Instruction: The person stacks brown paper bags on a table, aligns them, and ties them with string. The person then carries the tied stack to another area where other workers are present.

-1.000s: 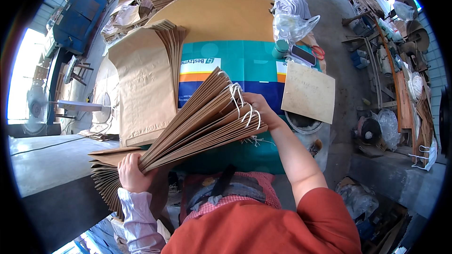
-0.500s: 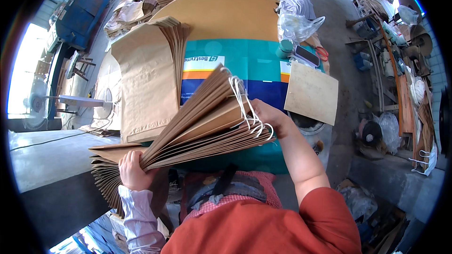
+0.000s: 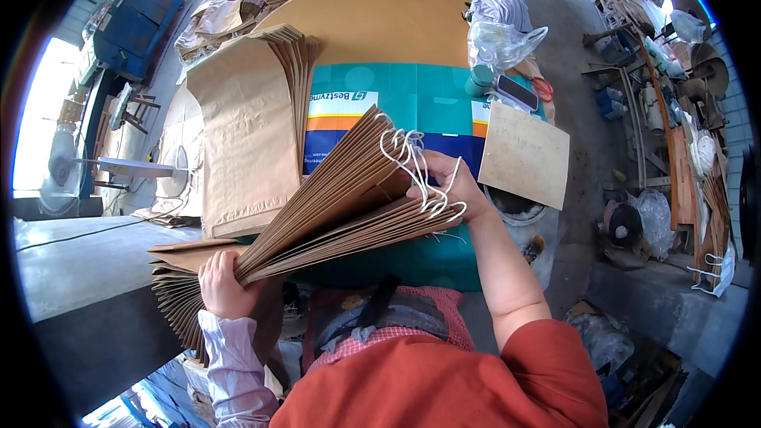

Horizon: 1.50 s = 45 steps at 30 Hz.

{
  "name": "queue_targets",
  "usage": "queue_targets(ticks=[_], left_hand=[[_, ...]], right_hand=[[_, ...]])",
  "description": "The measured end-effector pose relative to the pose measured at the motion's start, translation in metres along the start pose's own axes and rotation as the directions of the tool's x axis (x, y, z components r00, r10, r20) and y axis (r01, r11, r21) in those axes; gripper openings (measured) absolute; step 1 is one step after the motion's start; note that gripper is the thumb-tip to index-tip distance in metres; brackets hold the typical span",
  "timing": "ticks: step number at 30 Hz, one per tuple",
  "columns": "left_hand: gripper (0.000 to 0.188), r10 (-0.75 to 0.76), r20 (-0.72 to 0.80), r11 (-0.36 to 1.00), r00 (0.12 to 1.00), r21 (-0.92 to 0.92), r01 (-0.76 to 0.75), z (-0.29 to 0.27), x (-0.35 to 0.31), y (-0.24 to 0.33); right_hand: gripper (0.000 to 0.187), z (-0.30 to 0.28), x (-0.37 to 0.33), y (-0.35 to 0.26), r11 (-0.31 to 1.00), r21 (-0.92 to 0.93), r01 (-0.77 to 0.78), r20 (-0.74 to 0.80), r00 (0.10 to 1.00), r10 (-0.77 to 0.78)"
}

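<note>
Our left grip [image 3: 228, 285] pinches fanned brown paper bags [image 3: 333, 182], some parted, others seemingly unparted; amid white string loops [image 3: 412, 138], our right grip [image 3: 453, 184] we can't tell.

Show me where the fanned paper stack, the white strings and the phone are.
Fanned paper stack [image 3: 325, 190]: head view, on the folded edges of its upper part.
White strings [image 3: 434, 206]: head view, on their lower bunched loops.
Phone [image 3: 517, 93]: head view, mid-screen.
</note>
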<state>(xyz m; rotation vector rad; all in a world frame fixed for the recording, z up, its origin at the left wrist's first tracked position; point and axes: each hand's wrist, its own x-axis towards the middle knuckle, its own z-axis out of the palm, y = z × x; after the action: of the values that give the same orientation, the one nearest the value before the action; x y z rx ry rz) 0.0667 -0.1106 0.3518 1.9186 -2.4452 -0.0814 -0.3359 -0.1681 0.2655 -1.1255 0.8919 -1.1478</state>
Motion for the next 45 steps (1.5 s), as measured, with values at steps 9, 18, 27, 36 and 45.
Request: queue_targets(ticks=[9,18,27,36,45], left_hand=[[0.066,0.001,0.0,1.0,1.0,0.0,-0.001,0.0,-0.001,0.001],[0.064,-0.014,0.016,1.0,1.0,0.0,0.014,-0.002,-0.002,0.001],[0.056,0.034,-0.052,0.999,0.998,0.01,-0.033,-0.003,0.0,0.006],[0.05,0.037,-0.06,0.999,0.998,-0.007,-0.038,-0.002,0.001,0.005],[0.042,0.026,-0.013,1.0,1.0,0.003,-0.026,0.001,-0.006,-0.006]], right_hand=[[0.049,-0.008,0.006,-0.004,0.967,-0.217,0.132,0.219,0.972,-0.083],[0.035,-0.014,0.015,0.028,0.982,-0.155,-0.112,0.354,0.921,0.161],[0.037,-0.012,0.017,0.079,0.956,0.262,-0.134,-0.139,0.975,0.175],[0.015,-0.013,0.018,0.07,0.997,0.022,-0.072,-0.113,0.991,0.074],[0.018,-0.059,0.026,0.035,0.888,-0.432,-0.159,-0.073,0.987,0.142]])
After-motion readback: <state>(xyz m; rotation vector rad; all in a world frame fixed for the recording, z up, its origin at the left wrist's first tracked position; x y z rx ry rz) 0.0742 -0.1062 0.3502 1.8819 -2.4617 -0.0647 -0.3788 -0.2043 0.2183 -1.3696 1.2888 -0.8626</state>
